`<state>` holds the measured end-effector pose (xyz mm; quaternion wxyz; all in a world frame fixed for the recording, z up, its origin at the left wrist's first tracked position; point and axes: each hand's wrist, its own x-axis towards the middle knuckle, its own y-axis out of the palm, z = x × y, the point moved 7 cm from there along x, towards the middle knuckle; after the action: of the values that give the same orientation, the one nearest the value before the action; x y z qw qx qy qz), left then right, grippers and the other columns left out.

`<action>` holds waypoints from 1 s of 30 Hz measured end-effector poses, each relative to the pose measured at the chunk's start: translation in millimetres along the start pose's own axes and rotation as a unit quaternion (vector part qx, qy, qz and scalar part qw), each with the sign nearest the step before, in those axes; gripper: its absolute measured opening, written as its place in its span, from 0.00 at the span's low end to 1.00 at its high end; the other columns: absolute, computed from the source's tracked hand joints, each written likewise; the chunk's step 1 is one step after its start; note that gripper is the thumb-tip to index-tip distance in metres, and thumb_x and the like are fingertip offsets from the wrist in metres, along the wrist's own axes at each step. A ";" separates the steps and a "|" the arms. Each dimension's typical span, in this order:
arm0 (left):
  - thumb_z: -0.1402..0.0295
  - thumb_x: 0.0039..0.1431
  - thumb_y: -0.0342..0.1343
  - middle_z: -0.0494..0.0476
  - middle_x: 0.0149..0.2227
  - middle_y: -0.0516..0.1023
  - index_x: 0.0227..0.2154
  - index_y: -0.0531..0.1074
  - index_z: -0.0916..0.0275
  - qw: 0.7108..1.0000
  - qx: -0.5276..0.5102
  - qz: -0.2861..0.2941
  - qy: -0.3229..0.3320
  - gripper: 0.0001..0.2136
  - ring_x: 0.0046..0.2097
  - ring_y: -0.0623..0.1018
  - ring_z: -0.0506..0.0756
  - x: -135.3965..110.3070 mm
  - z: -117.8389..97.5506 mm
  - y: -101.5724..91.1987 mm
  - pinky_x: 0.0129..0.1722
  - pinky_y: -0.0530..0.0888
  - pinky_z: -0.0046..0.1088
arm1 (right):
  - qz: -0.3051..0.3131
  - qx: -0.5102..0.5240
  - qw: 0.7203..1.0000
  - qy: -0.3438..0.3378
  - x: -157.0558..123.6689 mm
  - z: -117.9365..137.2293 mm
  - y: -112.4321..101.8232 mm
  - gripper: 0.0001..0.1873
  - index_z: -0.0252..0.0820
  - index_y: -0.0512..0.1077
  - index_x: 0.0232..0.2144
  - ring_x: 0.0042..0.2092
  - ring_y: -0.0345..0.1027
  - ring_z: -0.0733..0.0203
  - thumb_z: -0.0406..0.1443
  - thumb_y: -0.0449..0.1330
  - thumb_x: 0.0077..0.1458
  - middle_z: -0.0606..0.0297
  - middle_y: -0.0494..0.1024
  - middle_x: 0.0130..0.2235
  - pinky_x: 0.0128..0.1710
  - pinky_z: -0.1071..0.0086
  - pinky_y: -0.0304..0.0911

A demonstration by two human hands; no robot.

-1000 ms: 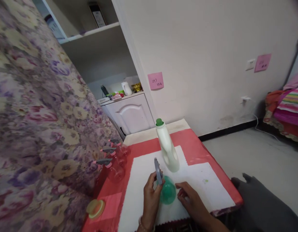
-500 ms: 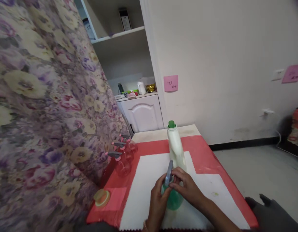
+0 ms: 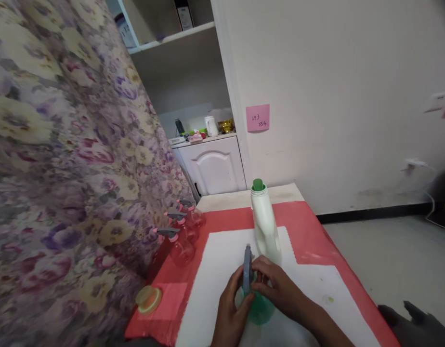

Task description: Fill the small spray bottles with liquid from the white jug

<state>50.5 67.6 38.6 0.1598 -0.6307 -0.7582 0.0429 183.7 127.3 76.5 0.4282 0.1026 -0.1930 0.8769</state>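
Observation:
A spray bottle (image 3: 262, 311) with a green body stands on the white cloth (image 3: 217, 270). Its grey trigger head (image 3: 247, 270) points up and away from me. My left hand (image 3: 232, 308) is closed around the neck from the left, thumb in front. From the right, my right hand (image 3: 282, 286) pinches the collar below the head, fingers bent. Part of the neck is hidden by my fingers. Just behind my hands stands a tall pale green jug (image 3: 265, 219), upright, with a green spout showing in its uncapped mouth.
Several pink spray bottles (image 3: 182, 250) with grey triggers line the left side of the red tabletop (image 3: 298, 231). A round yellowish lid or dish (image 3: 149, 300) lies at the front left. A floral curtain (image 3: 96, 193) hangs close on the left; a wall (image 3: 334, 120) rises behind the table.
The spray head has turned slightly between my hands, and its front now faces more directly away. Both hands stay on the bottle. The camera view has shifted a little.

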 end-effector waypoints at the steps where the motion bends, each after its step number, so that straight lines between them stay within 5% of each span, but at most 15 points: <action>1: 0.61 0.58 0.58 0.61 0.62 0.68 0.59 0.65 0.56 1.000 0.001 0.009 0.007 0.25 0.63 0.67 0.62 -0.3 -4.0 0.2 0.64 0.62 0.43 | -0.008 0.001 1.000 0.000 0.2 -1.2 0.4 0.10 0.44 0.73 0.37 0.36 0.64 0.59 0.29 0.59 0.52 0.67 0.69 0.36 0.38 0.67 0.60; 10: 0.61 0.59 0.57 0.59 0.56 0.73 0.50 0.73 0.56 0.999 -0.038 0.000 0.006 0.16 0.59 0.71 0.62 7.2 -21.7 -2.1 0.59 0.67 0.38 | -0.071 0.018 0.997 0.015 0.9 -18.2 3.0 0.09 0.42 0.72 0.32 0.34 0.61 0.61 0.27 0.62 0.45 0.69 0.65 0.32 0.36 0.68 0.58; 21: 0.61 0.52 0.63 0.57 0.41 0.78 0.39 0.75 0.59 0.999 -0.007 -0.034 0.007 0.12 0.46 0.76 0.60 13.0 -36.7 -7.3 0.47 0.73 0.34 | -0.053 0.003 0.998 -0.021 -1.8 -13.9 3.6 0.10 0.44 0.74 0.40 0.41 0.66 0.55 0.32 0.61 0.53 0.63 0.71 0.39 0.43 0.63 0.63; 30: 0.61 0.59 0.58 0.59 0.45 0.76 0.46 0.77 0.56 0.998 0.049 0.003 0.042 0.13 0.45 0.74 0.59 14.4 -42.2 -7.5 0.48 0.71 0.34 | -0.074 0.012 0.997 -0.029 -2.6 -18.6 5.6 0.09 0.43 0.73 0.38 0.44 0.66 0.53 0.33 0.62 0.52 0.62 0.72 0.39 0.47 0.60 0.62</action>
<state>53.7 74.3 83.3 0.2227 -0.6258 -0.7456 0.0540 180.5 130.3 57.4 0.4845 0.1473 -0.1868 0.8418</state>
